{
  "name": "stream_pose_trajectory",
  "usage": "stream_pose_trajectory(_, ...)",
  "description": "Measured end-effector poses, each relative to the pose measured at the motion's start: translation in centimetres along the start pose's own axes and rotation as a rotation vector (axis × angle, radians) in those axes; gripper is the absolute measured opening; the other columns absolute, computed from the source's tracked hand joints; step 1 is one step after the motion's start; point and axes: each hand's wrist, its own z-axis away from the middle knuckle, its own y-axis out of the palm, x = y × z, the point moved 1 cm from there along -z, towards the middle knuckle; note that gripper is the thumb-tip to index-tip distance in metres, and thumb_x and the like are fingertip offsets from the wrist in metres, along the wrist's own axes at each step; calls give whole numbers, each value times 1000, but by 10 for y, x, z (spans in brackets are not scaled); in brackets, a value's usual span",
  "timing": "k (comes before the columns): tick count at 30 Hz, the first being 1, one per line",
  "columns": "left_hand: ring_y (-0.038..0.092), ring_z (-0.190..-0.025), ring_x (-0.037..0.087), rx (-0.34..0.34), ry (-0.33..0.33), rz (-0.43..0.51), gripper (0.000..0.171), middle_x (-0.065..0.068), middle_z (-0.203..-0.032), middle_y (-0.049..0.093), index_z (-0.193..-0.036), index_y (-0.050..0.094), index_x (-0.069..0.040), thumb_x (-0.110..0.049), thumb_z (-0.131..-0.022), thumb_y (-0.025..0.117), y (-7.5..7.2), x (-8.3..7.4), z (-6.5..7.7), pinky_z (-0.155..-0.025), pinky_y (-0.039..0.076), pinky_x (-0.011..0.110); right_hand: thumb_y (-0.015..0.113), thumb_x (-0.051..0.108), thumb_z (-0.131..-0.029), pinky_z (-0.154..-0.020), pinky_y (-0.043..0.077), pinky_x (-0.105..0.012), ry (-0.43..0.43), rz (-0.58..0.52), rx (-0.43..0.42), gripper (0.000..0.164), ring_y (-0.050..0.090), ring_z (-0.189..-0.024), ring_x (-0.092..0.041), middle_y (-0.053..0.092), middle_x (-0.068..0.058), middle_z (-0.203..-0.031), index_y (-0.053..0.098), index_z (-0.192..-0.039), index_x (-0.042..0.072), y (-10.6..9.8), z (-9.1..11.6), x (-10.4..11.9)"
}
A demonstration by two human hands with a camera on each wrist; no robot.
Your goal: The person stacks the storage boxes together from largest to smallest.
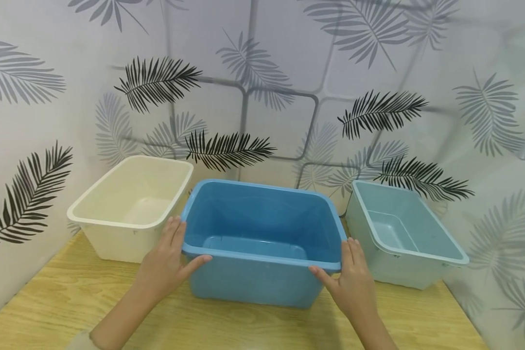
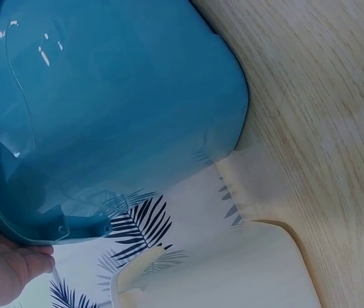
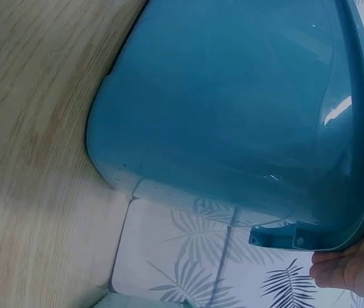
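Note:
A deep blue plastic tub (image 1: 253, 282) stands upright in the middle of the wooden table, its inside showing no contents. My left hand (image 1: 164, 265) grips its near left corner, thumb over the front rim and fingers along the left side. At the near right corner my right hand (image 1: 354, 277) holds the rim in the same way. Both wrist views show fingertips (image 2: 39, 262) curled under the rim, below the lip of the blue tub (image 3: 233, 109). The tub's base sits close against the tabletop in both wrist views.
To the left stands a cream tub (image 1: 113, 238), close beside the blue one. A pale blue-green tub (image 1: 402, 270) stands on the right, turned at an angle. Behind them rises a wall (image 1: 280, 58) with a leaf pattern. The wooden table (image 1: 210, 330) extends toward me.

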Motion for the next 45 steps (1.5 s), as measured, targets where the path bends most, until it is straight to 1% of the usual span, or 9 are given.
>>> stream_pose_trajectory(4,39,-129,44,3,1,0,94,33,-134,44,-128,43,16,-68,-83,43,0,0,0,-80,53,48,64,57,-77,-88,45,-60,7,1,7,89,43,-123,-49,48,-36,-128,48,-121,-18,0,1,-1)
stream_pose_trajectory(11,39,-128,44,-2,5,-6,97,33,-134,44,-127,44,16,-70,-83,39,1,-1,0,-72,55,46,65,56,-77,-88,45,-59,14,-4,10,88,42,-123,-49,48,-35,-128,48,-122,-18,-1,3,-1)
stream_pose_trajectory(19,40,-127,45,-11,12,-17,98,33,-133,44,-126,44,16,-72,-83,35,0,-1,1,-75,55,46,64,57,-77,-89,44,-59,18,-2,22,88,42,-124,-49,47,-35,-129,48,-122,-17,-1,2,0)
stream_pose_trajectory(26,40,-128,44,-10,14,-25,97,33,-133,45,-126,44,16,-70,-84,38,0,-1,1,-76,55,45,62,60,-77,-87,46,-59,0,6,4,90,43,-122,-49,48,-35,-127,49,-121,-18,-3,2,0)
stream_pose_trajectory(31,41,-127,44,-20,26,-31,96,33,-132,46,-126,45,16,-70,-84,39,-1,-2,1,-77,54,46,63,58,-77,-89,45,-58,12,13,18,90,43,-123,-48,48,-35,-128,48,-122,-18,-6,2,0)
stream_pose_trajectory(37,43,-125,44,-51,45,-39,100,33,-130,48,-124,47,16,-73,-83,30,-1,-2,2,-73,55,45,65,57,-77,-90,44,-59,23,8,26,89,42,-124,-48,47,-35,-129,47,-123,-18,-8,3,2)
stream_pose_trajectory(39,43,-125,44,-53,43,-31,100,33,-130,47,-124,46,16,-74,-83,29,-1,-2,2,-75,55,46,65,55,-77,-89,44,-59,25,-1,28,88,43,-122,-48,46,-35,-129,47,-123,-18,-8,4,2)
stream_pose_trajectory(41,44,-124,45,-63,44,-24,100,33,-130,47,-123,47,16,-74,-83,29,-1,-1,2,-81,53,47,65,54,-78,-88,45,-59,41,-12,48,88,44,-122,-47,45,-35,-131,45,-125,-17,-7,4,2)
stream_pose_trajectory(45,44,-123,45,-79,40,-7,98,32,-129,48,-123,47,16,-73,-83,34,1,1,2,-91,48,50,67,48,-79,-89,44,-60,79,-52,97,86,42,-123,-47,40,-34,-136,39,-131,-15,-5,5,2)
